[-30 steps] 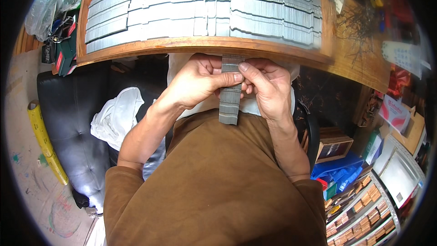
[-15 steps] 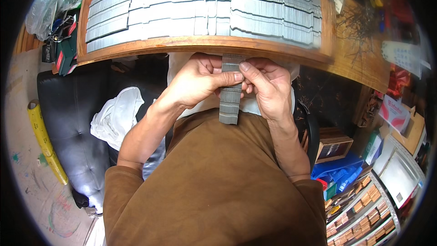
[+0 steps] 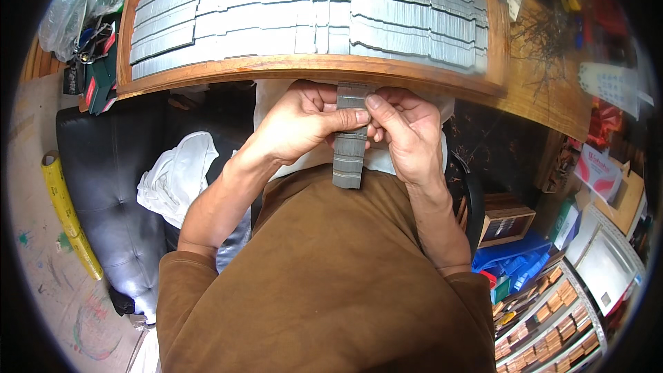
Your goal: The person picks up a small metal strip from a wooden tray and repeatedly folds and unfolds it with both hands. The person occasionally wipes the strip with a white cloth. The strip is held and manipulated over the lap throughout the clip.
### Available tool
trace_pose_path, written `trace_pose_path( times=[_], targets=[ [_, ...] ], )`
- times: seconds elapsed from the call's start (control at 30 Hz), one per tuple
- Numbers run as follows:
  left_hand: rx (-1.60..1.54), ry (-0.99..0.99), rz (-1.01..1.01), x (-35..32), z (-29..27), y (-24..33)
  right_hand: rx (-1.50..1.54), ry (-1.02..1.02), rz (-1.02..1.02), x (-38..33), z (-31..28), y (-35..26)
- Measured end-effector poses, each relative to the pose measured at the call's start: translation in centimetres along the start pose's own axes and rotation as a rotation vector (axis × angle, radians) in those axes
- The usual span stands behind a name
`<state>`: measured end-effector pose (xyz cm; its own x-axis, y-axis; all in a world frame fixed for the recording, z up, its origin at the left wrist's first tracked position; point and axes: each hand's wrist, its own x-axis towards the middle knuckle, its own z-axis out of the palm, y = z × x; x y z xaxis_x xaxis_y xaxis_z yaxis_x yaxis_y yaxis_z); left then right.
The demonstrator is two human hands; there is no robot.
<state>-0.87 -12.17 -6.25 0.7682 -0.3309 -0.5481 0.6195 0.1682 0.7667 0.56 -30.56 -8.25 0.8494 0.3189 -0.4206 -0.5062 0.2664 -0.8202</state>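
A person in a brown shirt [image 3: 324, 283] holds a long grey strip [image 3: 349, 139] of stacked metal pieces in both hands, just below the near edge of a wooden tray [image 3: 304, 65]. The left hand [image 3: 300, 124] grips the strip from its left side, thumb laid flat across the front and the other fingers curled behind. The right hand [image 3: 407, 131] meets it from the right, thumb tip pressed to the strip's face beside the left thumb, fingers folded behind. The strip stands upright between the hands, its upper end level with the tray's near edge, its lower end hanging free over the shirt.

The tray is filled with rows of similar grey strips [image 3: 311, 7], lying side by side from its left edge to its right. A black leather seat [image 3: 110, 186] stands at the person's left, with a white cloth [image 3: 176, 176] lying on it and a yellow roll [image 3: 69, 217] leaning at its outer side. To the right, on the floor, stand a small wooden box [image 3: 504, 224] and a rack of brown packets [image 3: 545, 321].
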Motion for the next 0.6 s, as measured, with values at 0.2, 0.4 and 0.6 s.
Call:
trace_pose_path(
  times=[0.2, 0.4, 0.6],
  targets=[
    [-0.015, -0.014, 0.01, 0.16, -0.13, -0.26, -0.025, -0.014, -0.008, -0.31, -0.05, 0.14],
    [-0.035, -0.019, 0.023, 0.35, -0.28, -0.62, -0.104, -0.049, 0.013, 0.17, -0.48, -0.19],
    [-0.016, 0.021, -0.006, 0.13, -0.14, -0.24, -0.097, 0.014, 0.006, 0.11, -0.12, 0.2]
  ],
)
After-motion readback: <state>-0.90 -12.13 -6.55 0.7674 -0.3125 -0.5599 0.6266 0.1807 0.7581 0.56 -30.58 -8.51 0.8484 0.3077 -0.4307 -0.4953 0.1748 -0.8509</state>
